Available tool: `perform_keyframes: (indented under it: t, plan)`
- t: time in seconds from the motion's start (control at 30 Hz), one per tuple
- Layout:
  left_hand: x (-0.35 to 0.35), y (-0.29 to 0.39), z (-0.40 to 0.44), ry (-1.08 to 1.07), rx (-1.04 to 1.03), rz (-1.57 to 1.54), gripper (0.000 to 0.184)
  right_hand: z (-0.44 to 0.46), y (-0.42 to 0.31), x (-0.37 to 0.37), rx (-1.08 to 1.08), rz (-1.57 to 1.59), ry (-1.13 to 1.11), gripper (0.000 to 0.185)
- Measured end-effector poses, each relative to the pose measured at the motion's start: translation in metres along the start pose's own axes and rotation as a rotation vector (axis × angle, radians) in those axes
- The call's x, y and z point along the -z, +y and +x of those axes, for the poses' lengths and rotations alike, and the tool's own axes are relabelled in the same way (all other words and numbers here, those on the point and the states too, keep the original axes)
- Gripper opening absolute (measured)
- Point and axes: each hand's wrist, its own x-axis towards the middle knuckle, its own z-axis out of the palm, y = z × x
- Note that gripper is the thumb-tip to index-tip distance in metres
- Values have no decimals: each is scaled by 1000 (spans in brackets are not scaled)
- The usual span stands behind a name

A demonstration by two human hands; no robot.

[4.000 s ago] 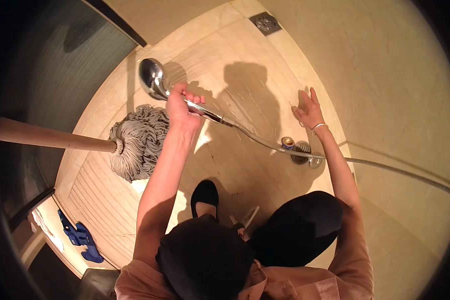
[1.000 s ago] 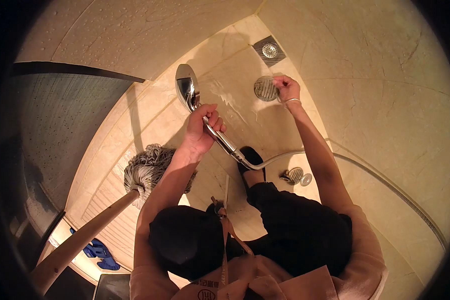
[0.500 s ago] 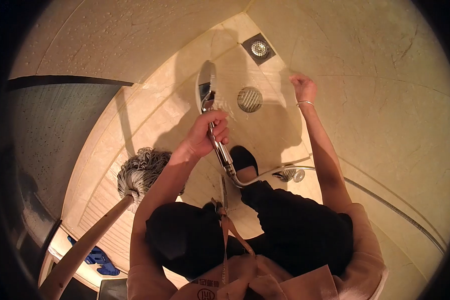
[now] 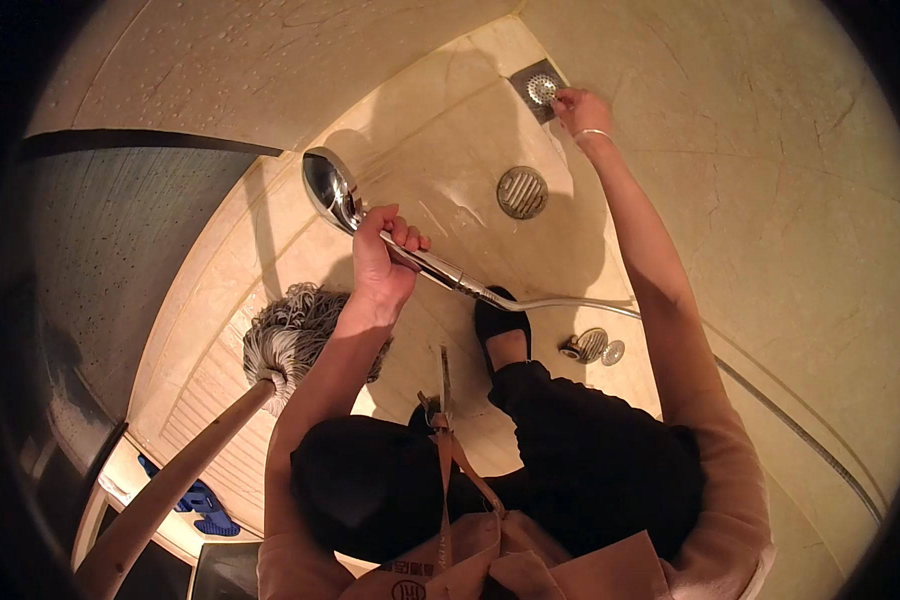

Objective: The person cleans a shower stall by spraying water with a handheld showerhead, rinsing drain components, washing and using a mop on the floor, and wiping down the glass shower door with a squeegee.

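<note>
The left hand (image 4: 385, 265) wraps its fingers around the shower head (image 4: 328, 184) below its face; it looks rigid, likely slick, best gripped mid-handle. The right hand's (image 4: 584, 114) bunched fingers touch the drain strainer (image 4: 540, 88); whether they pinch it, I cannot tell.

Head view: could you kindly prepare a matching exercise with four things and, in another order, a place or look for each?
1. handheld shower
2. string mop head
3. round slotted drain cover
4. square floor drain

A. at the right hand
B. grey, with loose strands
C. on the floor, between the black shoe and the right hand
D. held in the left hand

Pairs: 1-D, 2-B, 3-C, 4-A
</note>
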Motion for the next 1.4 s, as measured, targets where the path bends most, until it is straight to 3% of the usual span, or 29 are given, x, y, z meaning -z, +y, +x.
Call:
perform_keyframes:
  t: [0.27,0.4,0.5,0.57,0.63,0.83,0.87,0.97,1.0,1.1,1.2,1.27,1.37,1.4]
  plan:
    - [12,13,-13,13,40,33,26,51,-13,-38,-126,-254,33,21]
    - [20,11,-15,-46,49,57,23,40,-18,-21,-9,-261,11,21]
    - [20,8,-14,-85,70,80,23,27,-8,-16,-46,121,65,19]
    - [19,8,-14,-124,95,106,23,-3,3,-8,-269,1028,-6,14]
    - [16,7,-15,-172,129,138,23,-39,27,2,-305,1330,-219,14]
    - [-3,-12,-20,-298,296,324,26,-87,63,12,-579,1071,-155,34]
    - [-6,-17,-20,-324,315,344,26,-86,60,17,-565,1036,-216,44]
    - [-13,-30,-21,-391,361,378,26,-82,79,11,-512,1306,-370,48]
    - [-16,-33,-23,-389,360,388,27,-82,79,1,-198,1037,-345,45]
    - [-22,-37,-28,-387,342,405,27,-107,87,10,-62,606,-361,43]
    - [-21,-45,-30,-374,311,372,26,-169,78,45,-310,727,-291,45]
    - [-24,-50,-33,-337,284,316,26,-229,49,70,-123,-525,-200,51]
    - [-16,-60,-30,-320,302,222,25,-315,89,87,303,168,-338,55]
    - [-14,-64,-29,-303,305,208,25,-346,81,108,128,291,-439,53]
